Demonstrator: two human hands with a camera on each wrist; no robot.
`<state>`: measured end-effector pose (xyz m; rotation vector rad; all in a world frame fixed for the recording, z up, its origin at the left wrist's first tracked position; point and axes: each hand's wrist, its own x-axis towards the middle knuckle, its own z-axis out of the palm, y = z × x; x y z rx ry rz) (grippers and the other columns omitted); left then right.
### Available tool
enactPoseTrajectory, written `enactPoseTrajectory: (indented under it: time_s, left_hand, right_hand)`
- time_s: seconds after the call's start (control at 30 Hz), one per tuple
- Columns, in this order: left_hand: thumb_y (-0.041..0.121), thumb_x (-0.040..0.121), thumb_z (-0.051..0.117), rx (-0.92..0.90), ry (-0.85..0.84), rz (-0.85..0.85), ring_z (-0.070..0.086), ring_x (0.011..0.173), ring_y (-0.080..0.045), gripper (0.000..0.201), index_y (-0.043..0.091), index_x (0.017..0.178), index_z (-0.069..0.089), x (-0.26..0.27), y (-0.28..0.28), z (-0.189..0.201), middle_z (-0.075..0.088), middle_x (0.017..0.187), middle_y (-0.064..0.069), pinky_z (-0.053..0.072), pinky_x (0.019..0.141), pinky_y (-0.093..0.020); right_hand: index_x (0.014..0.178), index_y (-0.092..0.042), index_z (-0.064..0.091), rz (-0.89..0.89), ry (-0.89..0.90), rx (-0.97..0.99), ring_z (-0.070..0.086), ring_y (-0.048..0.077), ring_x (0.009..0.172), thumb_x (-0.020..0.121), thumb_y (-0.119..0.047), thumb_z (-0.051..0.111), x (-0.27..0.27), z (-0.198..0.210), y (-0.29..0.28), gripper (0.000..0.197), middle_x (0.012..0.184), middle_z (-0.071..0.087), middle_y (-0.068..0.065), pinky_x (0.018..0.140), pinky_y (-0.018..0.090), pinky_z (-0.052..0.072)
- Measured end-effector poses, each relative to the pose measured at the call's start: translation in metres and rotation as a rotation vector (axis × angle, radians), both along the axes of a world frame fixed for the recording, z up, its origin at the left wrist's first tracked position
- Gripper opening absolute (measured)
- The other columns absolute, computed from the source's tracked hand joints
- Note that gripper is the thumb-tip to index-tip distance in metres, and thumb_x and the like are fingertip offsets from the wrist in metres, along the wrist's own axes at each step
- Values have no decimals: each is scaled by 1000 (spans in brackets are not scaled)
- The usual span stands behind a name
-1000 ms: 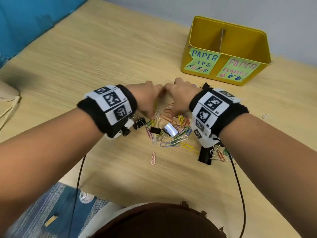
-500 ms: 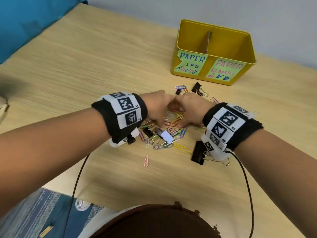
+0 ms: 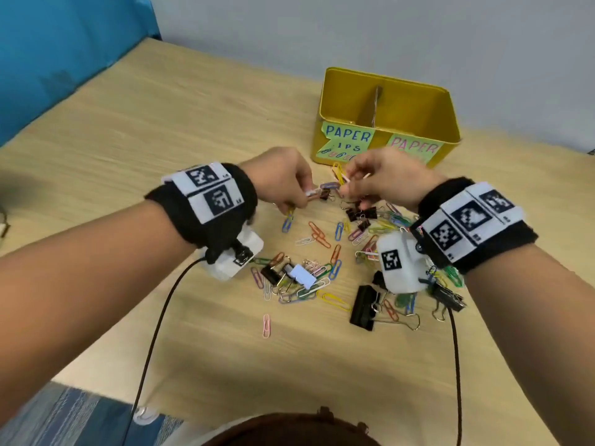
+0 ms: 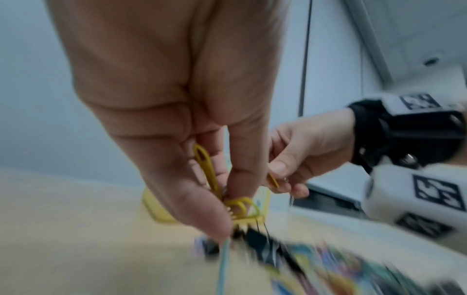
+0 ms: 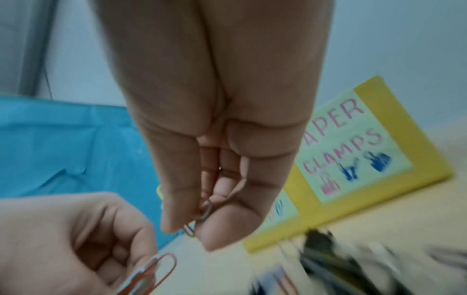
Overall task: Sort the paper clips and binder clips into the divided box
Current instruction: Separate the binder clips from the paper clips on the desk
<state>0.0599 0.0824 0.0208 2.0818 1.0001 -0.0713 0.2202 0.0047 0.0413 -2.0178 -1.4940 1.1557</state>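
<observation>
Both hands hover above the pile of coloured paper clips (image 3: 318,239) on the wooden table, just in front of the yellow divided box (image 3: 447,123). My left hand (image 3: 302,197) pinches several paper clips; the left wrist view shows yellow ones (image 4: 209,175), and orange and white ones (image 5: 156,267) show in the right wrist view. My right hand (image 3: 346,185) pinches a yellow paper clip (image 3: 338,170) and a grey one (image 5: 202,217). Black binder clips (image 3: 362,307) lie among the pile. The box carries labels PAPER CLIPS on the left and PAPER CLAMPS (image 5: 348,151) on the right.
A lone pink paper clip (image 3: 266,325) lies near the table's front edge. A blue cloth (image 3: 64,59) hangs at the far left. Cables (image 3: 151,333) run from both wrist cameras off the front edge. A grey wall stands behind the box.
Both hands have lifted off the pile with paper clips pinched in them and moved toward the box. More of the scattered pile now shows beneath the wrists.
</observation>
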Motion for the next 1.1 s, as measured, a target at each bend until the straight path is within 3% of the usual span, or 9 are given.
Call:
enactPoseTrajectory:
  time_s: [0.27,0.33,0.37,0.43,0.5,0.7,0.8,0.97,1.1]
  left_hand:
    - [5,71,74,230,-327,226,56,40,-2,20,17,63,60,62,55,68,57,60,0,58,62,-28]
    - [17,71,77,298,-247,175,60,62,-9,17,14,86,70,70,55,69,62,72,1,54,74,-29]
    - [23,71,76,356,-182,134,60,75,-13,31,15,100,70,71,55,65,64,84,1,49,78,-27]
    - [29,73,74,463,-117,68,56,89,-15,40,19,111,66,60,46,60,63,98,0,40,78,-23]
    - [26,74,73,477,-74,-6,56,86,-21,32,19,104,67,35,34,50,61,91,-1,36,73,-23]
    - [38,66,77,59,512,-363,60,73,-17,31,22,89,62,-43,-4,15,64,78,4,48,70,-33]
    - [36,63,80,45,539,-346,48,65,-8,35,21,85,56,-59,-17,-5,55,73,10,38,59,-27]
    - [16,68,75,78,477,-252,55,69,-18,21,17,84,62,-69,-16,-23,58,70,3,41,59,-25]
    - [10,73,72,137,388,-151,59,72,-20,18,15,89,67,-62,3,-20,56,68,5,43,63,-27]
  right_hand:
    - [62,-19,54,-407,-138,364,65,27,65,77,-10,71,26,49,73,25,63,59,4,80,46,58]
    - [76,-17,66,-335,-234,275,70,28,86,76,-20,73,25,47,76,8,82,69,10,88,43,56]
    - [92,-14,70,-299,-314,233,68,26,95,76,-25,74,24,47,73,20,95,71,10,92,38,54]
    - [113,-15,66,-259,-441,244,62,19,98,80,-30,70,21,44,58,36,104,67,4,86,25,48]
    - [106,-15,67,-211,-479,288,55,13,88,85,-27,65,15,41,34,25,93,60,-1,73,18,43]
    - [98,-10,70,117,-611,-206,57,21,78,85,-26,64,0,11,-14,22,74,61,1,52,22,40]
    - [116,-16,65,230,-572,-199,54,20,88,88,-18,58,-12,-4,-12,29,105,66,6,70,24,42]
    - [103,-15,68,239,-449,-22,47,7,61,87,-7,53,-31,-4,-5,24,83,57,-2,50,9,36]
    - [89,-16,64,248,-502,-79,41,2,54,88,-5,50,-38,-4,-1,18,63,50,-8,42,10,34]
